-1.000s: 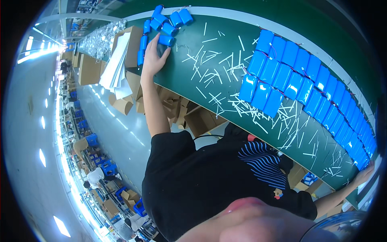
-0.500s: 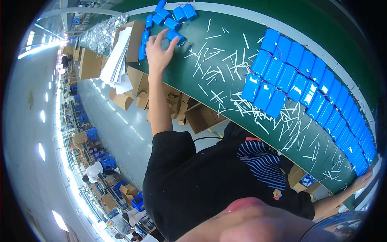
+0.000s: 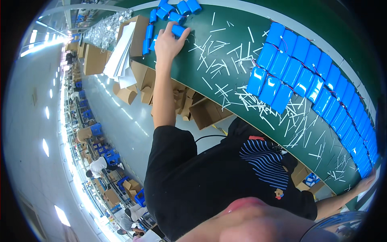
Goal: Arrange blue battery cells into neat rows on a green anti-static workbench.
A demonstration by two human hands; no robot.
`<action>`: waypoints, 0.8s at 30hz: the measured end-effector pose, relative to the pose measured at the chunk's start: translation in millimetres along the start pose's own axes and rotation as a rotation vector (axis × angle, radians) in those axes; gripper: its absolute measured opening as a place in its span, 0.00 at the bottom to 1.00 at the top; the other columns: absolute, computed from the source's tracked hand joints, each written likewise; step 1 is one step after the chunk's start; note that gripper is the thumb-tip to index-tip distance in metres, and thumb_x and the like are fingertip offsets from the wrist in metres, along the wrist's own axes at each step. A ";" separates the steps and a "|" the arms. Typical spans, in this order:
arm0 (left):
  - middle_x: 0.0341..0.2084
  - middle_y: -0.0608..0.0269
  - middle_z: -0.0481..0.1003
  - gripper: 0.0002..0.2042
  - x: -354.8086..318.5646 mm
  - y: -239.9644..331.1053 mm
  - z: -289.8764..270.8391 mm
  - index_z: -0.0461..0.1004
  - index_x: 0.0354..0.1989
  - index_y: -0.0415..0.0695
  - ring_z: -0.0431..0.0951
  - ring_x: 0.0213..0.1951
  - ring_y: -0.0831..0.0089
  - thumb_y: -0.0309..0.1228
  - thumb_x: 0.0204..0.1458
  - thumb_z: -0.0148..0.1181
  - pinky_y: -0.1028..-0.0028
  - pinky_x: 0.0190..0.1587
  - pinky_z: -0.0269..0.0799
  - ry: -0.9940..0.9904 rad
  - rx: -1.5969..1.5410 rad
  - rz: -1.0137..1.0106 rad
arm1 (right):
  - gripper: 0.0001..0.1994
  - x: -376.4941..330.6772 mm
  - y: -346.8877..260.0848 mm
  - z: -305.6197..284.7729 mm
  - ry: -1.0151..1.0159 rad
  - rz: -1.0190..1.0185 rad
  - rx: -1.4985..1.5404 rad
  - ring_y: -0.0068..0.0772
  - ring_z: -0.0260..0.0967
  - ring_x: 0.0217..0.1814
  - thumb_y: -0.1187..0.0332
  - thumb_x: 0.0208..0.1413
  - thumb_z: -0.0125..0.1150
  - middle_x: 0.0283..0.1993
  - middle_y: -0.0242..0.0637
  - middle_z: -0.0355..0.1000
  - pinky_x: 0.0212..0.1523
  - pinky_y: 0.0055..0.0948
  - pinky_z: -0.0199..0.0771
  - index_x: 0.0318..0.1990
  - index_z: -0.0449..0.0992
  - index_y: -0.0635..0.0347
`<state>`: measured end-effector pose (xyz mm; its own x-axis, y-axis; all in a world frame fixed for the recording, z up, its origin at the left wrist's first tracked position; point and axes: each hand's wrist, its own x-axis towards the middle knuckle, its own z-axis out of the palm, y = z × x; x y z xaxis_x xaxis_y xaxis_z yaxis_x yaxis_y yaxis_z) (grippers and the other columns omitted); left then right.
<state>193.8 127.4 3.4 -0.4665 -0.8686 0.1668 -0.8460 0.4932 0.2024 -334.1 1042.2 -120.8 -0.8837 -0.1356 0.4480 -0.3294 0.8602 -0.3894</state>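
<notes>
My left hand (image 3: 168, 45) reaches over the far left of the green bench. Its thumb and fingers curl around a blue battery pack (image 3: 178, 30), which seems to still rest on the surface. Beside that hand, partly covered by it, lies another blue pack (image 3: 153, 42). More loose packs (image 3: 162, 13) with thin leads are scattered just beyond. At the far right edge of the picture, my right hand (image 3: 366, 183) is by the near end of a long block of blue battery packs (image 3: 304, 82) set in rows. Its fingers are mostly out of sight.
White strips (image 3: 217, 66) litter the middle of the green bench (image 3: 189, 80). At its left end stands a cardboard box (image 3: 140, 30) with white sheets (image 3: 121, 52) against it. Open cartons (image 3: 205, 113) sit below the bench edge. Other people (image 3: 98, 165) work farther off.
My left hand has shifted right and closed around a loose blue pack. A pack beside it has come into view. My right hand stays by the rows. The whole view has turned slightly.
</notes>
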 end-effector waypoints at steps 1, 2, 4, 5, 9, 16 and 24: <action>0.37 0.60 0.78 0.23 2.7 2.8 0.5 0.80 0.58 0.57 0.79 0.37 0.65 0.46 0.53 0.71 0.69 0.41 0.78 -0.005 0.047 -0.005 | 0.22 0.2 0.3 0.7 0.002 -0.002 0.002 0.43 0.76 0.62 0.59 0.77 0.42 0.62 0.45 0.78 0.65 0.34 0.71 0.62 0.79 0.62; 0.38 0.60 0.78 0.23 4.5 3.7 0.4 0.80 0.57 0.57 0.79 0.36 0.65 0.44 0.52 0.71 0.69 0.41 0.78 -0.009 0.092 -0.008 | 0.22 0.6 0.7 0.3 0.002 -0.001 0.001 0.43 0.76 0.62 0.59 0.77 0.42 0.62 0.45 0.78 0.65 0.34 0.71 0.62 0.79 0.62; 0.40 0.61 0.79 0.22 7.9 0.8 -1.3 0.80 0.57 0.56 0.79 0.37 0.65 0.38 0.51 0.72 0.69 0.42 0.78 0.001 0.079 0.008 | 0.22 1.0 1.5 -0.6 0.008 0.002 0.004 0.43 0.76 0.61 0.59 0.77 0.42 0.62 0.45 0.79 0.65 0.34 0.71 0.62 0.79 0.62; 0.42 0.61 0.80 0.22 7.5 -4.0 -3.7 0.80 0.57 0.56 0.79 0.38 0.64 0.35 0.51 0.72 0.68 0.43 0.78 0.011 0.022 0.019 | 0.22 0.6 2.1 -1.1 0.006 -0.002 0.006 0.43 0.76 0.61 0.59 0.77 0.42 0.62 0.45 0.79 0.65 0.34 0.71 0.62 0.79 0.62; 0.45 0.58 0.80 0.21 -7.0 -31.4 -14.5 0.79 0.57 0.53 0.81 0.43 0.61 0.29 0.53 0.69 0.66 0.49 0.79 -0.026 -0.066 0.237 | 0.22 -1.3 4.1 -2.5 0.015 -0.007 0.006 0.42 0.76 0.61 0.59 0.76 0.42 0.62 0.45 0.79 0.64 0.34 0.71 0.62 0.79 0.62; 0.52 0.56 0.81 0.22 -30.7 -68.5 -29.1 0.78 0.60 0.47 0.81 0.51 0.60 0.25 0.55 0.68 0.65 0.56 0.79 0.110 -0.036 0.572 | 0.22 5.9 0.1 2.0 -0.023 -0.011 0.001 0.42 0.77 0.61 0.60 0.76 0.43 0.61 0.44 0.79 0.64 0.33 0.72 0.62 0.79 0.62; 0.56 0.55 0.81 0.24 -15.7 -104.3 -21.8 0.78 0.65 0.46 0.81 0.53 0.60 0.29 0.58 0.71 0.66 0.59 0.78 0.112 0.006 0.078 | 0.21 8.0 0.7 -1.5 -0.029 -0.010 -0.001 0.41 0.77 0.60 0.60 0.76 0.43 0.61 0.44 0.79 0.63 0.32 0.72 0.62 0.80 0.61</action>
<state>295.0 90.6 0.7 -0.4995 -0.8170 0.2881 -0.8101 0.5584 0.1787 -340.9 1042.5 -116.3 -0.8896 -0.1585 0.4284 -0.3380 0.8592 -0.3840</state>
